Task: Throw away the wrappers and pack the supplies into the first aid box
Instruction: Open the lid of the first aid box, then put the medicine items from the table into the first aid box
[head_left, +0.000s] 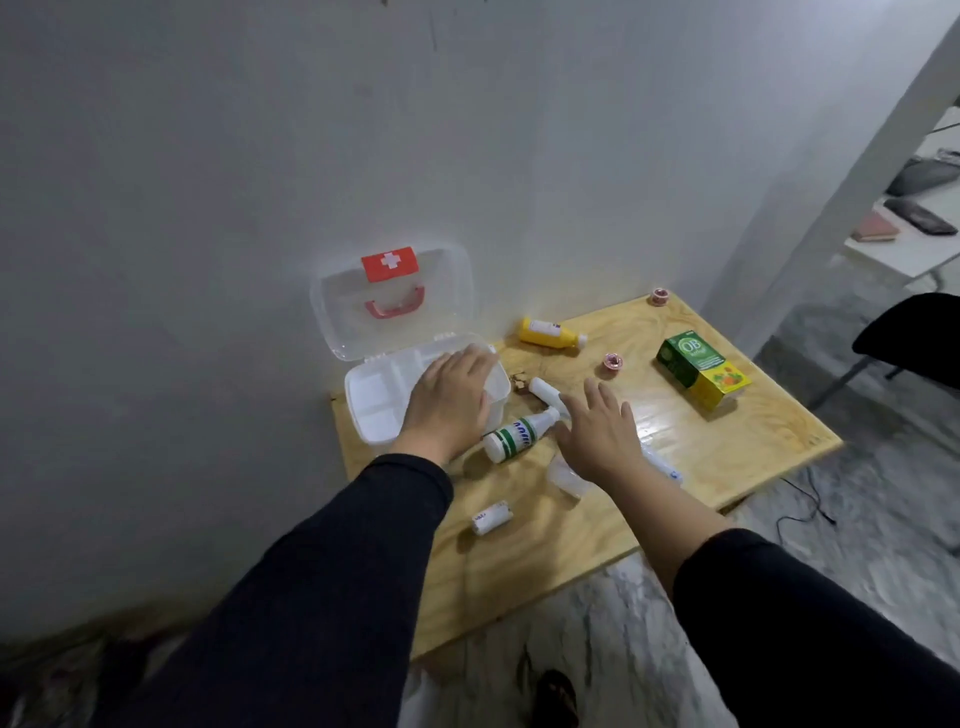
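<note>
Glossy wooden table (727, 441), translucent plastic first aid box (363, 405).

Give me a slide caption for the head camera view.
Left hand rests on the open first aid box; right hand hovers over scattered supplies.

First aid box (374, 410): white, lid open and upright, under the left hand (449, 400). White bottle with green label (519, 434): on its side between the hands. White tube (545, 391): beyond the right hand (597, 434). Yellow bottle (551, 332), green-yellow carton (702, 370): lying farther off. Clear wrappers (569, 478): under the right wrist.
</note>
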